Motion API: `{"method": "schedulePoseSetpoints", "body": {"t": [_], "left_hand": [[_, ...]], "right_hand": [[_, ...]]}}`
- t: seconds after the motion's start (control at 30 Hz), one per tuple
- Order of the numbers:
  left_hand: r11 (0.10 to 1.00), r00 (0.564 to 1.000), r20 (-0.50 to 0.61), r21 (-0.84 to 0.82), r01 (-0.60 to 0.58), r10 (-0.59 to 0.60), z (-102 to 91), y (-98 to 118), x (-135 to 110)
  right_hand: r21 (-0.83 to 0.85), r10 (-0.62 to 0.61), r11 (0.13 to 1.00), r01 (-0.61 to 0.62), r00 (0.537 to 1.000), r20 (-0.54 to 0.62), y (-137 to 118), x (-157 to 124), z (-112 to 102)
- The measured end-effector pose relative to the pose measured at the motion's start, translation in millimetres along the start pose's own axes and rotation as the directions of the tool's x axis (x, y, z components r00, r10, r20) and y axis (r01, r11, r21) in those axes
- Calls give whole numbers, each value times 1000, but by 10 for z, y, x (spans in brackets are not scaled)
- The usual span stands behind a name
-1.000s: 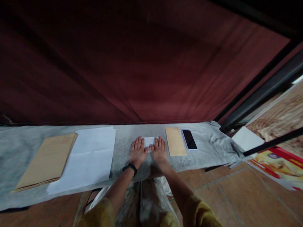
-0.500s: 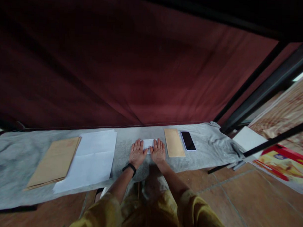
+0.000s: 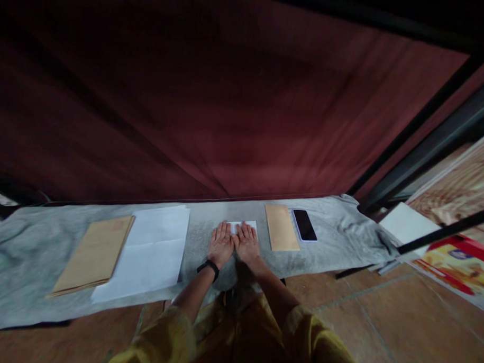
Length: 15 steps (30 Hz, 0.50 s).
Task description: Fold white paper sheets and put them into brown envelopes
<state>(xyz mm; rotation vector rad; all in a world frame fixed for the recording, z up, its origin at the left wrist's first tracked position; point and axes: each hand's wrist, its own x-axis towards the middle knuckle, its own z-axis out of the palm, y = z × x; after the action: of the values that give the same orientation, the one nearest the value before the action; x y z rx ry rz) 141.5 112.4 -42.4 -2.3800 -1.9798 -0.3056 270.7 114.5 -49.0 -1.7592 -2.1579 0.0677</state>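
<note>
A small folded white sheet of paper lies on the grey cloth, mostly covered by my hands. My left hand rests flat on its left part, fingers stretched out and pointing away from me. Close beside it, my right hand lies flat over the middle of the paper, its fingers also extended. The two thumbs meet or nearly meet. To the right of my hands lies a single brown envelope. On the left are larger white sheets with a crease across them.
A stack of brown envelopes overlaps the white sheets at the left. A phone lies right of the single envelope. Behind the narrow cloth-covered surface hangs a dark red curtain. A dark metal bar and a colourful box stand at the right.
My right hand has slid left across the folded paper, closer to my left hand, and the paper's right edge now shows. The whole view has shifted slightly.
</note>
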Motion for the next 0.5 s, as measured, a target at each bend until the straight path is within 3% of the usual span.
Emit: {"method": "schedulePoseSetpoints", "body": {"t": [0.3, 0.5], "left_hand": [[999, 997, -68, -15, 37, -38, 26, 37, -3], [995, 990, -106, -31, 93, -96, 28, 21, -115]], "right_hand": [[-87, 137, 985, -147, 985, -108, 172, -14, 18], [-95, 152, 982, -161, 984, -97, 201, -34, -22]]}}
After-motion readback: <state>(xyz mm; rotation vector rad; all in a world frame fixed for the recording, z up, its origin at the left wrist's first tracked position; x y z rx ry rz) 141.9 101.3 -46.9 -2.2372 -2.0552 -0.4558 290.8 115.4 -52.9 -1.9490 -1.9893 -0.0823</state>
